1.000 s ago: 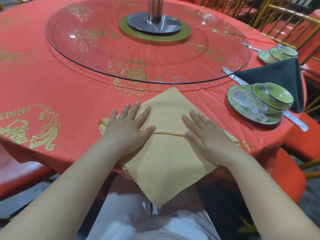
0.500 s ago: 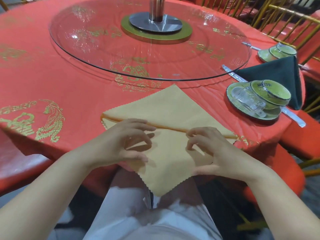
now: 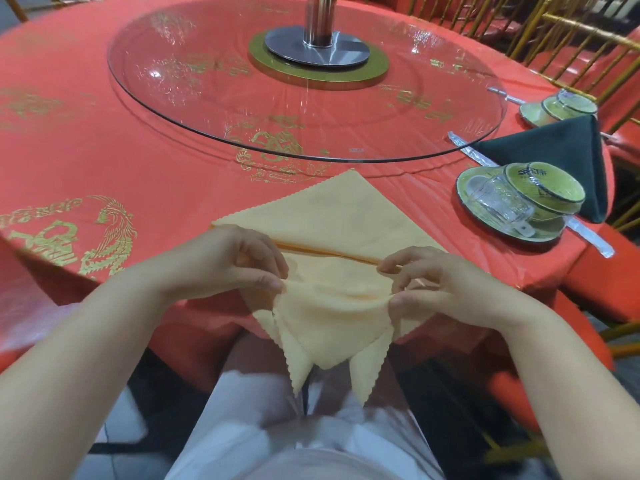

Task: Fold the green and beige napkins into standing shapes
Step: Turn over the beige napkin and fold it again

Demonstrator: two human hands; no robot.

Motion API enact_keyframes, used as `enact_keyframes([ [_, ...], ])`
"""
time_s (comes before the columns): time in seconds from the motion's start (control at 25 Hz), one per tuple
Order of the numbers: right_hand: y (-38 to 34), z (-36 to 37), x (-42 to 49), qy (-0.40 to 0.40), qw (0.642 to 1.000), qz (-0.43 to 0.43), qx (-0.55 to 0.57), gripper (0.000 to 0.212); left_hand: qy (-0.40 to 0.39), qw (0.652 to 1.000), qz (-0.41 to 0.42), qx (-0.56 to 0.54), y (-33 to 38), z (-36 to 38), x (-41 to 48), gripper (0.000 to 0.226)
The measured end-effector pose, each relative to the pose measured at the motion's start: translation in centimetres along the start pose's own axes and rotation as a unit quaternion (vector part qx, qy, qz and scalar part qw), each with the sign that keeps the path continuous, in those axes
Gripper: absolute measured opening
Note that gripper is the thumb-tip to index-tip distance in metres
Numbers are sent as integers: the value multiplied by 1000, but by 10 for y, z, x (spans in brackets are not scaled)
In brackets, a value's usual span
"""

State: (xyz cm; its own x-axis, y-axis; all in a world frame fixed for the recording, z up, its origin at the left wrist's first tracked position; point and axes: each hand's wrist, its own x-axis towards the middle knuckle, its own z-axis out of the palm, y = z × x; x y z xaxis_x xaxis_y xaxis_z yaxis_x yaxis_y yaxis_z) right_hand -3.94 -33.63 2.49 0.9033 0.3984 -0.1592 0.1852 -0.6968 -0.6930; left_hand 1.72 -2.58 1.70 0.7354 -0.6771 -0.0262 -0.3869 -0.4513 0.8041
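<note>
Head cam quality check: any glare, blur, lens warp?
Head view: light glare speckles the glass turntable; wide-angle warp bows the red table; beige napkin, left hand and right hand pinching it are fairly sharp; lap and floor at the bottom edge smear.

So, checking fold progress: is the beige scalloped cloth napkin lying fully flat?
No, the left hand and right hand pinch the beige napkin into raised folds.

The left hand (image 3: 221, 265) and right hand (image 3: 446, 289) have short, plain nails. Behind the grip, the left forearm (image 3: 86, 341) and right forearm (image 3: 554, 358) are bare. Below the grip, a smooth white garment (image 3: 277, 438) covers the lap, split by a dark gap.
</note>
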Motion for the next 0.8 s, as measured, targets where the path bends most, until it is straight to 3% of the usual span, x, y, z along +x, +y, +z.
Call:
enact_keyframes([
  [0.2,-9,-17,6,-62,997,33,28,6,-97,991,-59,64,17,-19,16,5],
  [0.32,-11,-22,9,-49,997,33,48,8,-85,989,-50,110,22,-28,25,7],
  [0.44,-8,-21,23,75,994,70,38,23,22,989,-59,132,18,-31,45,14],
  [0.52,-3,-16,33,168,981,96,5,33,62,976,-116,173,9,-26,60,21],
  [0.64,6,-13,34,184,976,119,2,28,91,967,-166,173,-1,-13,70,32],
  [0.8,13,-2,35,266,948,154,-85,17,145,977,-148,56,4,-15,60,47],
])
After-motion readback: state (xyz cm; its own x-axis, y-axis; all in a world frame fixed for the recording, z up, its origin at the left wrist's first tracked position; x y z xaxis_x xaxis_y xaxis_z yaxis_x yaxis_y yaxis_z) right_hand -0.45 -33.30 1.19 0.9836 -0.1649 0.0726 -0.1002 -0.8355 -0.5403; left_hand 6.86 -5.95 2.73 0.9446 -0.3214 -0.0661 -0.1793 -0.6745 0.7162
